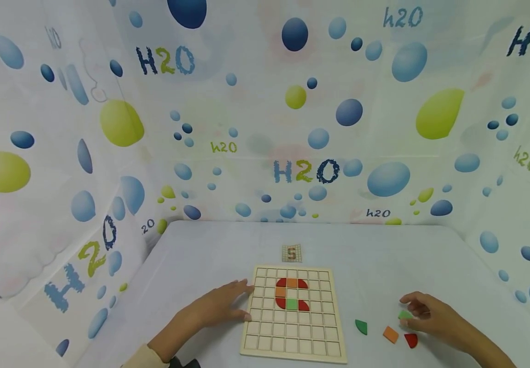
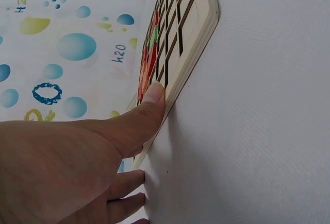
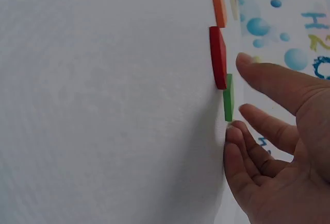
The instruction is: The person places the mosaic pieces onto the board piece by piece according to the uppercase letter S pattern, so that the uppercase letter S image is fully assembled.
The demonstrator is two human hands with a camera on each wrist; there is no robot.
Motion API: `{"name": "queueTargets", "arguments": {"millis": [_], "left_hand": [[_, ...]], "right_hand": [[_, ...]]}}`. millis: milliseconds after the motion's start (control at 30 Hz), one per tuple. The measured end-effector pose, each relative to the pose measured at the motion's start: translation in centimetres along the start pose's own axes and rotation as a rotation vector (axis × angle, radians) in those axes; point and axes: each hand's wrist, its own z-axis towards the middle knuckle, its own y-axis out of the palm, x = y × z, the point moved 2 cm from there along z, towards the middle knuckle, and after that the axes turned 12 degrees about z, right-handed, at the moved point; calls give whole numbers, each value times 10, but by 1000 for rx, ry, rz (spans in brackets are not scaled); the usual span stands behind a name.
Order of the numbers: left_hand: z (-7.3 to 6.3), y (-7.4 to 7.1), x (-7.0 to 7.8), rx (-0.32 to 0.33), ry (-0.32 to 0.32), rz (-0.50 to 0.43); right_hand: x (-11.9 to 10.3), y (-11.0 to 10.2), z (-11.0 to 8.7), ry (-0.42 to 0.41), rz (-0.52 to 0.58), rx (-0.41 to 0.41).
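Note:
A wooden grid board (image 1: 292, 335) lies on the white table, with several red, orange and light green tiles (image 1: 291, 304) forming a C-like shape in its upper cells. My left hand (image 1: 216, 306) rests at the board's left edge, fingers extended; in the left wrist view its thumb (image 2: 153, 94) lies against the rim. To the right of the board, my right hand (image 1: 431, 317) hovers around a light green tile (image 1: 404, 315), which the right wrist view shows below thumb and fingertips, with a gap to the thumb. Close by lie a red quarter-round tile (image 1: 411, 340) and an orange square tile (image 1: 390, 335).
A dark green quarter-round tile (image 1: 361, 327) sits between the board and the orange tile. Behind the board is a small pattern card (image 1: 291, 253) showing an S-like figure on a grid. A curtain (image 1: 256, 128) printed with bubbles and "H2O" hangs around the table.

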Motion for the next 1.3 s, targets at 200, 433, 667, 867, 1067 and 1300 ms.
{"name": "queueTargets", "arguments": {"millis": [200,433,667,867,1067,1300], "left_hand": [[0,1,0,-5,-8,9],[0,-1,2,-2,-2,24],[0,-1,3,1,-1,12],[1,0,2,-4,-13,6],[0,0,2,-3,-10,-3],[0,-1,2,-4,-13,9]], "right_hand": [[1,1,4,-19,-37,-17],[2,-1,0,-41,-58,-19],[6,-2,-4,-125,-101,-20],[5,0,-2,-86,-103,-16],[-4,3,0,-32,-102,40],[-11,7,3,-84,-110,50]]}}
